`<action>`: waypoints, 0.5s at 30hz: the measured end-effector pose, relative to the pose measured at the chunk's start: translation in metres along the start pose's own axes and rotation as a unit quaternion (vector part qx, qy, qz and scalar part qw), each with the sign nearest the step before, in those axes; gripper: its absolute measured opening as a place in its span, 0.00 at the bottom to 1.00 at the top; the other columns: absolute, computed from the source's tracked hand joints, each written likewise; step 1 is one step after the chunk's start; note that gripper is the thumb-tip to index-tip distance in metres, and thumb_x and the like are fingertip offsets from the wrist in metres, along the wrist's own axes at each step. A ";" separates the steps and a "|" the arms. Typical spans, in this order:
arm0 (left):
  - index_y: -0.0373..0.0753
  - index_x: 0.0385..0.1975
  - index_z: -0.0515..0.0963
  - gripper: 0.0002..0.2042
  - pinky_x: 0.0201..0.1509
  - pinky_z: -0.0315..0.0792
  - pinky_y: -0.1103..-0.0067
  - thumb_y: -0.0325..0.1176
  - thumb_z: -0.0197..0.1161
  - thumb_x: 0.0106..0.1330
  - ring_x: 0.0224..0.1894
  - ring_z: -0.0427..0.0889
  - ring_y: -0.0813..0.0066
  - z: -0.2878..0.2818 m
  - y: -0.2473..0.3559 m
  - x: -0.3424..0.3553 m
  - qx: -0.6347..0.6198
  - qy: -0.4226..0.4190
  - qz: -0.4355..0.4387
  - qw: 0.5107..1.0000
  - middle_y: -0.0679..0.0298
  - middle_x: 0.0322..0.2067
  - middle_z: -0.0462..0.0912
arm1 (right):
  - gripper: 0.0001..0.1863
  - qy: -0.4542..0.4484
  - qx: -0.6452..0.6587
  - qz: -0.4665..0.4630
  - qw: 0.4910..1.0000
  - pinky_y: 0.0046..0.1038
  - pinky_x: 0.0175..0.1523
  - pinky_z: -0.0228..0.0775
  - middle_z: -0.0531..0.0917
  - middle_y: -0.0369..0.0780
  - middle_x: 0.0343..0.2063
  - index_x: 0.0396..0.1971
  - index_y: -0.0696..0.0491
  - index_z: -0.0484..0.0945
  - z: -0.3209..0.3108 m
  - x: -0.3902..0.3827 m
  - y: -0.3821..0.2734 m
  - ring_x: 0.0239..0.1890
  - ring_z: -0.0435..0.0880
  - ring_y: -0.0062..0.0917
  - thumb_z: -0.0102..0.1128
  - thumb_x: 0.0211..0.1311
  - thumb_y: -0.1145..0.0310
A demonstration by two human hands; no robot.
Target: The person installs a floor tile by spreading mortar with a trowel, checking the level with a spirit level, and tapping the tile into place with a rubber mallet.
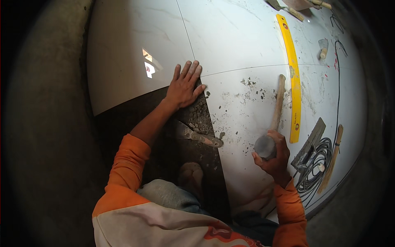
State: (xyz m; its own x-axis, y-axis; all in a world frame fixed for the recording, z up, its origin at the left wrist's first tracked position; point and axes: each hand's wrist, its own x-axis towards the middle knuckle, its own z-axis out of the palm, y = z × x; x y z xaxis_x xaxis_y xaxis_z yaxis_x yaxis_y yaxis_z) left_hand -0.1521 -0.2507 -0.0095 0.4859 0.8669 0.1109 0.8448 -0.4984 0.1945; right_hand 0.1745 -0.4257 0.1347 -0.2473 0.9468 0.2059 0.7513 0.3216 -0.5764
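Two hands are at work on a floor of large white tiles (230,37). The left hand (185,87) lies flat, fingers spread wide and gripping nothing, its palm pressed on the corner of a tile where it meets the bare dark strip of mortar bed (197,119). The right hand (273,154) has a closed grip around the grey head of a mallet (265,147), whose wooden handle (279,101) points away across the neighbouring tile, which is spotted with mortar crumbs. Just beside the handle lies a long yellow level (293,74). A trowel (201,137) rests on the mortar between the two arms. Near the right wrist sit a flat metal float (309,144), a coil of black cable (319,164) and what looks like a small broom (332,158), though that edge is blurred.
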 end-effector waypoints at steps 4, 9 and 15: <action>0.34 0.70 0.55 0.36 0.77 0.40 0.56 0.56 0.47 0.72 0.75 0.49 0.54 0.005 0.021 -0.021 -0.028 0.013 -0.012 0.999 0.51 0.72 0.53 | 0.37 -0.092 -0.061 -0.033 0.993 0.39 0.48 0.75 0.77 0.47 0.50 0.48 0.57 0.72 0.017 -0.034 0.024 0.45 0.80 0.41 0.80 0.39 0.56; 0.33 0.69 0.56 0.36 0.76 0.40 0.55 0.56 0.47 0.72 0.75 0.51 0.54 0.006 0.050 -0.033 -0.065 0.023 -0.031 0.997 0.50 0.71 0.54 | 0.38 -0.109 -0.070 -0.024 0.991 0.41 0.51 0.73 0.75 0.46 0.53 0.48 0.57 0.73 0.039 -0.065 0.035 0.48 0.78 0.41 0.82 0.36 0.57; 0.35 0.69 0.58 0.34 0.76 0.38 0.52 0.56 0.47 0.72 0.74 0.52 0.56 -0.005 0.045 -0.024 -0.024 -0.019 -0.060 0.998 0.53 0.71 0.56 | 0.39 -0.108 -0.086 -0.007 0.990 0.42 0.53 0.72 0.74 0.46 0.56 0.48 0.56 0.74 0.045 -0.073 0.035 0.50 0.76 0.41 0.83 0.34 0.58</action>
State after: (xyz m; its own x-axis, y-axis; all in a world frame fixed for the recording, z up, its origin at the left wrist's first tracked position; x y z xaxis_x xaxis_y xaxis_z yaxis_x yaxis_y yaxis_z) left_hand -0.1270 -0.2935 0.0019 0.3909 0.9193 0.0466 0.8861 -0.3895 0.2512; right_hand 0.1912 -0.4834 0.0637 -0.3698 0.9287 0.0275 0.8354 0.3453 -0.4277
